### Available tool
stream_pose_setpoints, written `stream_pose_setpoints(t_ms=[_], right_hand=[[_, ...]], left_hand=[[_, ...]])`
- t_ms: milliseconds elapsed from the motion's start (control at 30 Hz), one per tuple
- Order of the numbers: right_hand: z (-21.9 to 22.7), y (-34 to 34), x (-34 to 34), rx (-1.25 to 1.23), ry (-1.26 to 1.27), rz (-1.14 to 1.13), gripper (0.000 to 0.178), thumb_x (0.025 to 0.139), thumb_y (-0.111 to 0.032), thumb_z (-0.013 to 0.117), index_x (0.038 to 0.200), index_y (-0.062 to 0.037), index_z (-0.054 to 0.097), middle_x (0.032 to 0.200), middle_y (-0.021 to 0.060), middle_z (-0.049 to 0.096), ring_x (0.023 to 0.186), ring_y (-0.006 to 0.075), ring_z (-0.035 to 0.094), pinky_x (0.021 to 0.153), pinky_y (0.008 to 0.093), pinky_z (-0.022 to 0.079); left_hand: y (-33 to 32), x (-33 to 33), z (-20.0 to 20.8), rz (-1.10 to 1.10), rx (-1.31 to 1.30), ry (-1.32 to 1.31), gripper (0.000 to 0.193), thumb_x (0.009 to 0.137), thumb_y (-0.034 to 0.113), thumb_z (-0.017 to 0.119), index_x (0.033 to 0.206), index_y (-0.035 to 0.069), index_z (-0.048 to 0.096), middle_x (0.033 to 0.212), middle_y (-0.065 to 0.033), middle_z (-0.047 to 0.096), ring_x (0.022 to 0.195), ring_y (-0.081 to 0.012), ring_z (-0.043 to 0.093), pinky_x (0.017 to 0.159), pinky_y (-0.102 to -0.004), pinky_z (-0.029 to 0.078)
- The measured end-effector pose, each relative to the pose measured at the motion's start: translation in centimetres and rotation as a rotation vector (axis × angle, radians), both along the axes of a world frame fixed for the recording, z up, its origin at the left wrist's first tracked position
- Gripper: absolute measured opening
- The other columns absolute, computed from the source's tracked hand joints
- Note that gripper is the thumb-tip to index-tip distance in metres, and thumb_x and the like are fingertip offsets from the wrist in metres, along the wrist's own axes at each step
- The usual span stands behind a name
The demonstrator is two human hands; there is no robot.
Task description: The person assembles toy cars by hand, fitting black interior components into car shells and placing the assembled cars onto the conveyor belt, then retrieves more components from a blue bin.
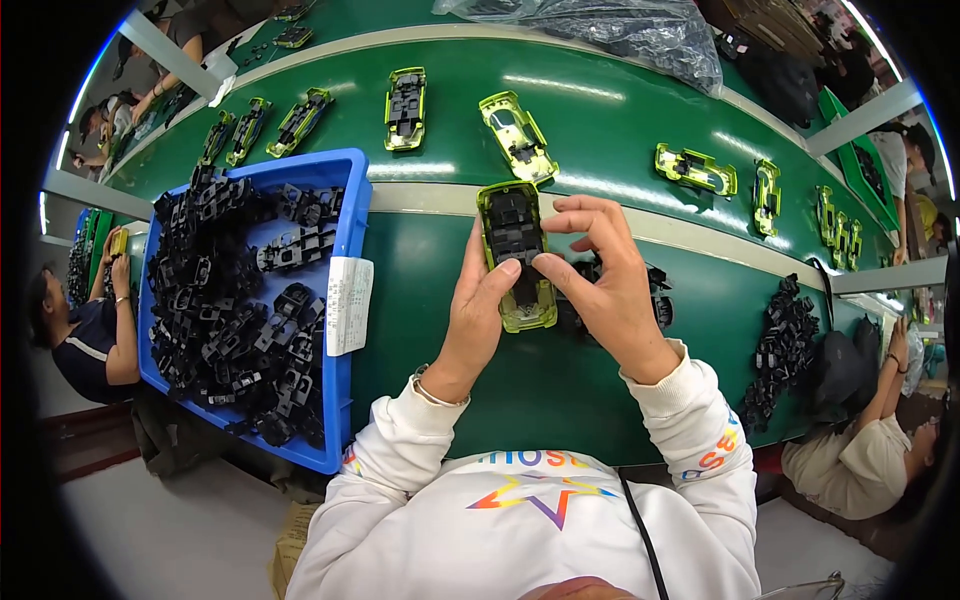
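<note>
At the left, a blue bin (357,190) is heaped with black plastic parts; a white label (349,305) on its right wall carries print too small to read. Right of it, a toy car (530,317) is held above the green worktop (400,390) by the left hand (477,312), curled around its left side. The car lies directly between the hands, neither clearly nearer, with its long axis running near to far and its black base (515,215) facing up. The base is touched by both thumbs. The right hand (612,280) is half curled at the car's right side; whether it grips cannot be told. Nearer, a white sweatshirt (420,530) is printed with a star and coloured lettering. At the right, black parts (780,340) are piled.
</note>
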State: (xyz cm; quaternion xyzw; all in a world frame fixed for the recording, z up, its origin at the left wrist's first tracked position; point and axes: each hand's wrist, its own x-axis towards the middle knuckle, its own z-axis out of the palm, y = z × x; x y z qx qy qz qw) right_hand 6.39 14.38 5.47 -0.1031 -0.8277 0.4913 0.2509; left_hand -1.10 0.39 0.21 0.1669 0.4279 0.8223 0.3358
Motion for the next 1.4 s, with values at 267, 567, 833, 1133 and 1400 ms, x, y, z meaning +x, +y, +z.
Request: stream_pose_setpoints(t_ms=[267, 567, 833, 1133, 1400], right_hand=[[-1.2, 0.0, -0.5, -0.436, -0.175, 0.047, 0.036, 0.086, -0.008, 0.071, 0.119, -0.0013, 0.06, 0.11, 0.0065, 0.063, 0.093, 0.0157, 0.061, 0.08, 0.029, 0.05], [-0.3, -0.2, 0.0, -0.276, -0.17, 0.091, 0.058, 0.086, -0.011, 0.075, 0.136, -0.0005, 0.05, 0.12, 0.01, 0.062, 0.101, 0.0162, 0.06, 0.085, 0.0282, 0.051], [0.9, 3.0, 0.3, 0.115, -0.001, 0.0, 0.077, 0.082, -0.01, 0.075, 0.148, 0.0008, 0.037, 0.132, 0.0235, 0.053, 0.113, 0.0371, 0.061, 0.088, 0.0387, 0.054], [-3.9, 12.0, -5.5, -0.995, -0.118, -0.079, 0.052, 0.094, -0.006, 0.063, 0.144, 0.0009, 0.047, 0.11, 0.009, 0.062, 0.093, 0.0155, 0.063, 0.077, 0.0292, 0.058], [-10.5, 14.8, -14.0, 0.117, -0.235, -0.294, 0.059, 0.083, -0.032, 0.072, 0.13, 0.0026, 0.06, 0.114, 0.0287, 0.063, 0.102, 0.043, 0.062, 0.088, 0.0499, 0.051]], left_hand=[[0.4, 0.3, 0.0, 0.029, -0.097, 0.153, 0.062, 0.099, 0.007, 0.043, 0.156, 0.0, 0.019, 0.135, -0.0109, 0.051, 0.12, -0.0154, 0.053, 0.106, -0.0315, 0.042], [1.1, -0.3, 0.1, 0.084, -0.062, -0.08, 0.05, 0.097, 0.007, 0.046, 0.146, 0.002, 0.035, 0.127, -0.0116, 0.058, 0.115, -0.0191, 0.059, 0.102, -0.0354, 0.048], [6.1, -2.3, 3.8, -0.096, 0.133, -0.085, 0.044, 0.106, 0.019, 0.042, 0.147, 0.005, 0.035, 0.136, -0.0092, 0.054, 0.124, -0.0212, 0.055, 0.108, -0.0389, 0.042], [8.7, -11.5, -3.2, 0.653, -0.423, 0.625, 0.059, 0.101, 0.035, 0.058, 0.14, -0.008, 0.044, 0.134, -0.0186, 0.054, 0.124, -0.0291, 0.053, 0.106, -0.0412, 0.042], [11.8, -16.4, -5.1, 0.548, -1.062, 0.93, 0.053, 0.082, 0.023, 0.068, 0.125, -0.006, 0.058, 0.106, -0.0263, 0.068, 0.102, -0.0438, 0.064, 0.089, -0.0485, 0.052]])
